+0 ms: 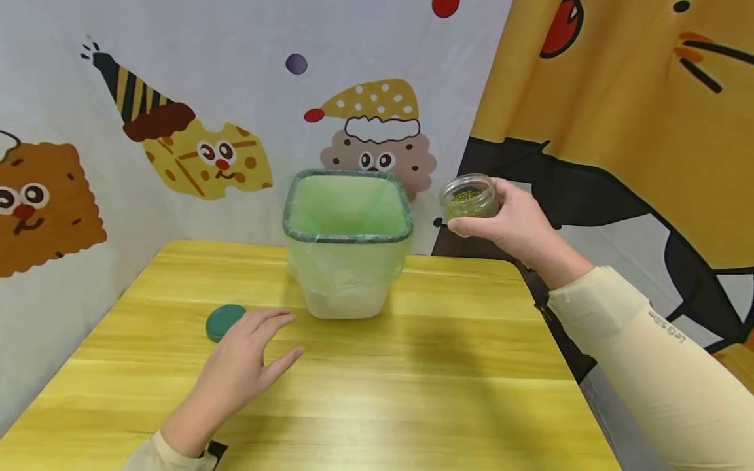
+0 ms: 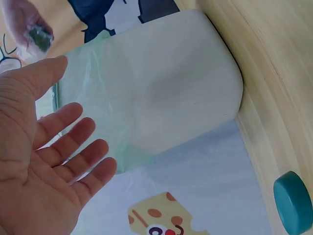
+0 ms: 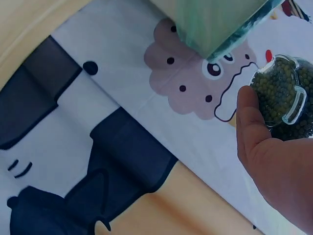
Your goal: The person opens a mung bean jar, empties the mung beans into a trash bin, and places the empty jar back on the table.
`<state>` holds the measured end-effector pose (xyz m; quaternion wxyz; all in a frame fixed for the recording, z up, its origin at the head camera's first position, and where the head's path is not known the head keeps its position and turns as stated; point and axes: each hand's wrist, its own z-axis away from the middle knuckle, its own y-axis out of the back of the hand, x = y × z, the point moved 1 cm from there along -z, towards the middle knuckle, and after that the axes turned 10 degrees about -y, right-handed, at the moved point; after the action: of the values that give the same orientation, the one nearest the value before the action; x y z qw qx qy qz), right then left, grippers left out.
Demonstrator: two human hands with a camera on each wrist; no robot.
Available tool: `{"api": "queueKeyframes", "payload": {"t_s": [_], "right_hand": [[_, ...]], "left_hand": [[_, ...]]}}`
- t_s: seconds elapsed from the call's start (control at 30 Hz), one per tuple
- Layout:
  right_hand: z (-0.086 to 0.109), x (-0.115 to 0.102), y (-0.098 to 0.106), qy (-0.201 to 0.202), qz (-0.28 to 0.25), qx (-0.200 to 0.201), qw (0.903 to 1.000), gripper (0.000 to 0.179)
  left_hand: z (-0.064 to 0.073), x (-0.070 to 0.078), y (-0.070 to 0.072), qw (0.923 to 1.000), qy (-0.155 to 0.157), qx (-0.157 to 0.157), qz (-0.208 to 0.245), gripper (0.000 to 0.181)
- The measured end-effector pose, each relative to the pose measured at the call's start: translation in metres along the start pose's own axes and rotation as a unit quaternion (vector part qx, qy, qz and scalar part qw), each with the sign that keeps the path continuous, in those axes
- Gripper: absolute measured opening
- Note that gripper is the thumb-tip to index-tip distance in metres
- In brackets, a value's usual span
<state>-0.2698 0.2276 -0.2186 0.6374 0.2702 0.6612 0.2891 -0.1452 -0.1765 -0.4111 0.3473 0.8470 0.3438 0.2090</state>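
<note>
My right hand (image 1: 521, 226) grips a small clear jar (image 1: 469, 208) of green beans, raised to the right of the bin and about level with its rim. Its lid is off and the jar tilts a little. In the right wrist view the beans (image 3: 279, 93) show through the jar's wall. A white trash bin (image 1: 347, 304) lined with a pale green bag (image 1: 347, 261) stands toward the back of the table. My left hand (image 1: 238, 363) hovers with fingers spread, front left of the bin, holding nothing. Just beyond it lies a green lid (image 1: 222, 322).
The yellow wood-grain table (image 1: 353, 405) reaches back to a wall cloth (image 1: 230, 78) printed with cartoon food. An orange and black curtain (image 1: 636, 124) hangs along the right side, beside my right forearm.
</note>
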Motion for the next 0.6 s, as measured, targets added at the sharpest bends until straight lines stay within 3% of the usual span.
{"api": "queueKeyframes", "payload": {"t_s": [0.13,0.27,0.37,0.47,0.6], "right_hand": [[-0.014,-0.009,0.001,0.009,0.002,-0.002,1.0,0.093],[-0.023,-0.023,0.002,0.029,0.033,0.009,0.999,0.094],[-0.031,-0.035,0.0,0.046,0.049,0.015,0.9976,0.091],[-0.039,-0.046,-0.006,0.059,0.061,0.015,0.9963,0.09],[-0.049,-0.059,-0.019,0.069,0.083,0.009,0.9941,0.087]], "left_hand": [[-0.007,-0.002,-0.001,0.9996,-0.019,0.019,0.004,0.051],[-0.021,-0.002,0.002,0.9961,-0.06,0.062,-0.019,0.062],[-0.042,-0.002,0.003,0.9887,-0.1,0.097,-0.057,0.064],[-0.068,-0.004,-0.001,0.976,-0.138,0.136,-0.099,0.055],[-0.1,-0.006,-0.013,0.9631,-0.148,0.178,-0.138,0.049]]}}
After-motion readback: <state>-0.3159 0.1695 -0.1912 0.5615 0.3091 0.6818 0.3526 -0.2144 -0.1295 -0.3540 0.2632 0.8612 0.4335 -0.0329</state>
